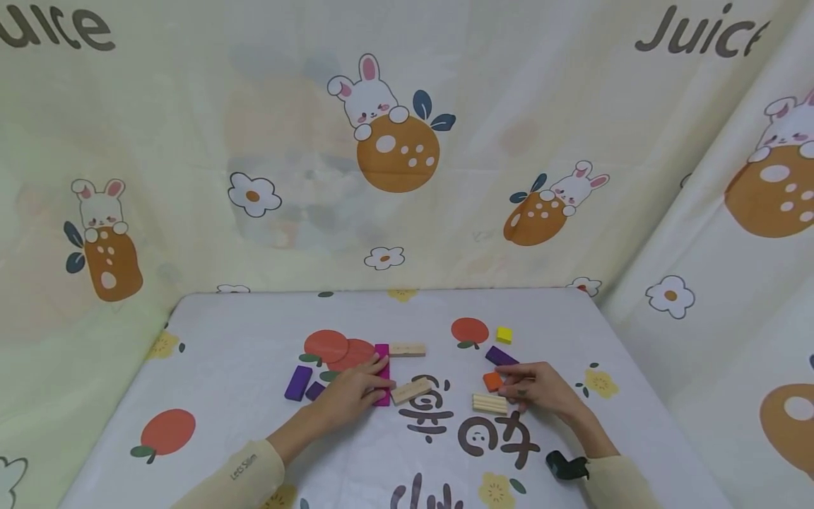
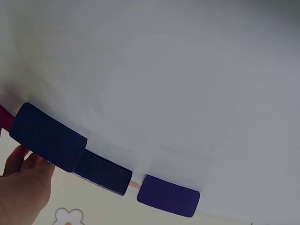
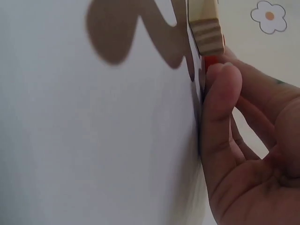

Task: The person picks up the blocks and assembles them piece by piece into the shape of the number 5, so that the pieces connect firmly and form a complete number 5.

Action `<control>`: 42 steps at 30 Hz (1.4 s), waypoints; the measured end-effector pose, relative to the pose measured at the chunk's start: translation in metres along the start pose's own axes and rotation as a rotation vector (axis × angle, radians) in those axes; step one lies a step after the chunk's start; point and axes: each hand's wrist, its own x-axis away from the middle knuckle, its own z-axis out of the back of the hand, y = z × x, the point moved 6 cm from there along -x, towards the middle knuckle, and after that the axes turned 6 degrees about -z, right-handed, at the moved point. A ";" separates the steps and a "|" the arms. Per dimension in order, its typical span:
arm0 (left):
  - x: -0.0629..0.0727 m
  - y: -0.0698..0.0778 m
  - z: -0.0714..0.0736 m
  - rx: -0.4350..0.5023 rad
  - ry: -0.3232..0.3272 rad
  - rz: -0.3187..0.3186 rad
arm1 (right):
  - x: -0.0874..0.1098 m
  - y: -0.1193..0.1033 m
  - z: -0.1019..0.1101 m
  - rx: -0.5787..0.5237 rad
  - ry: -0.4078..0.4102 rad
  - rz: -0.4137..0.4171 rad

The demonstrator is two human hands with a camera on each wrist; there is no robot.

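Note:
My left hand (image 1: pixel 350 392) holds a long magenta block (image 1: pixel 381 396), its fingers lying across it. In the left wrist view only one end of the magenta block (image 2: pixel 5 120) shows, beside the bent fingers. Two plain wooden blocks, one straight (image 1: pixel 407 350) and one slanted (image 1: pixel 410 390), lie just right of the magenta one. With thumb and fingers my right hand (image 1: pixel 540 389) pinches a small orange block (image 1: pixel 492 382). The orange block (image 3: pixel 211 60) is mostly hidden behind the thumb in the right wrist view. A ribbed wooden piece (image 1: pixel 490 404) lies close to that hand.
Left of my left hand lie a purple block (image 1: pixel 297 383) and a darker one (image 1: pixel 314 390). Beyond my right hand are another purple block (image 1: pixel 501 355) and a yellow block (image 1: pixel 504 335). A printed cloth (image 1: pixel 242 452) covers the table; a patterned curtain (image 1: pixel 286 261) hangs behind.

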 end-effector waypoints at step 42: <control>0.000 -0.001 0.005 -0.061 0.040 0.084 | -0.066 -0.089 -0.048 0.273 0.156 0.122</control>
